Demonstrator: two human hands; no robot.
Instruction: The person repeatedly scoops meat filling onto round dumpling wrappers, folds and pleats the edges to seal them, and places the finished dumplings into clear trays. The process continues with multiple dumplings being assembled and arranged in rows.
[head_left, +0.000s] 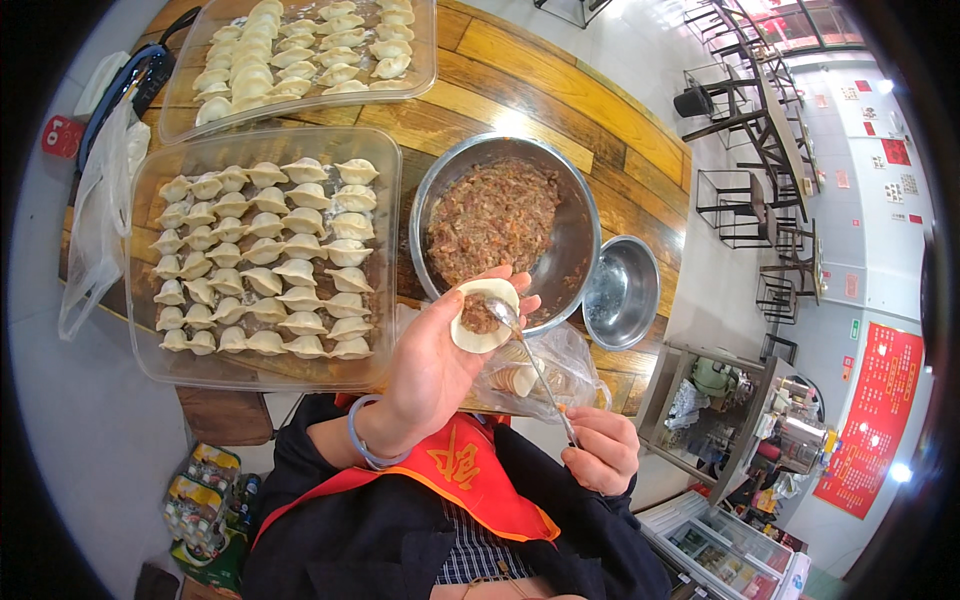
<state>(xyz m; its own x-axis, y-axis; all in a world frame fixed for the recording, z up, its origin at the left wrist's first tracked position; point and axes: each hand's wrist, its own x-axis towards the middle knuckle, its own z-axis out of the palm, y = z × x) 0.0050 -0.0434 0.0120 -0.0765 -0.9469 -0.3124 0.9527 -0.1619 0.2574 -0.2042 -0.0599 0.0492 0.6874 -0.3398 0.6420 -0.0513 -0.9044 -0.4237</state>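
Observation:
My left hand (424, 367), palm up, holds a round dumpling wrapper (469, 343) with a lump of meat filling (476, 316) in its middle. In my right hand (606, 450) is the handle of a long metal spoon (541, 371), its bowl resting on that filling. Just beyond my hands stands a large steel mixing bowl (576, 262), partly filled with minced meat filling (491, 214). Below it, a clear plastic bag (577, 360) holds a stack of round wrappers (517, 379), partly behind the spoon.
A clear plastic tray (386, 225) with rows of folded dumplings (264, 249) lies left; a second dumpling tray (424, 52) sits above it. A smaller steel bowl (621, 289) touches the big one's right side. A plastic bag (97, 217) hangs over the wooden table's (517, 56) left edge.

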